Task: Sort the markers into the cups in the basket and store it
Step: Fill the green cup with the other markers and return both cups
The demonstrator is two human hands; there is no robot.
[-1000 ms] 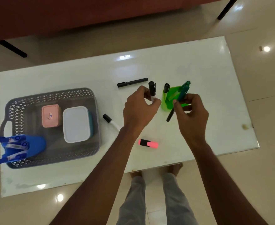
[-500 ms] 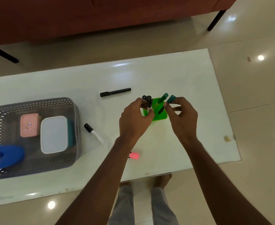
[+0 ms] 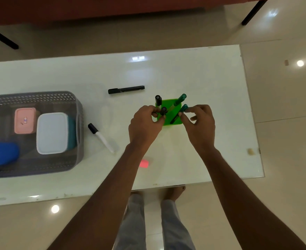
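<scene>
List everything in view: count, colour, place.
Glossy white table: one, white, centre.
Perforated grey plastic basket: one, grey, table's left.
Small pink box: one, pink, in basket.
White-lidded teal box: one, white-teal, in basket.
Blue plastic cup: one, blue, in basket.
Green plastic cup: one, green, between hands.
Black-capped markers: two, black, in green cup.
Teal-capped markers: two, teal, in green cup.
All-black marker: one, black, beyond green cup.
White-barrelled marker: one, white, beside basket.
Pink highlighter: one, pink, beside left forearm.
Left hand: pinches nearer black-capped marker.
Right hand: pinches nearer teal-capped marker.
</scene>
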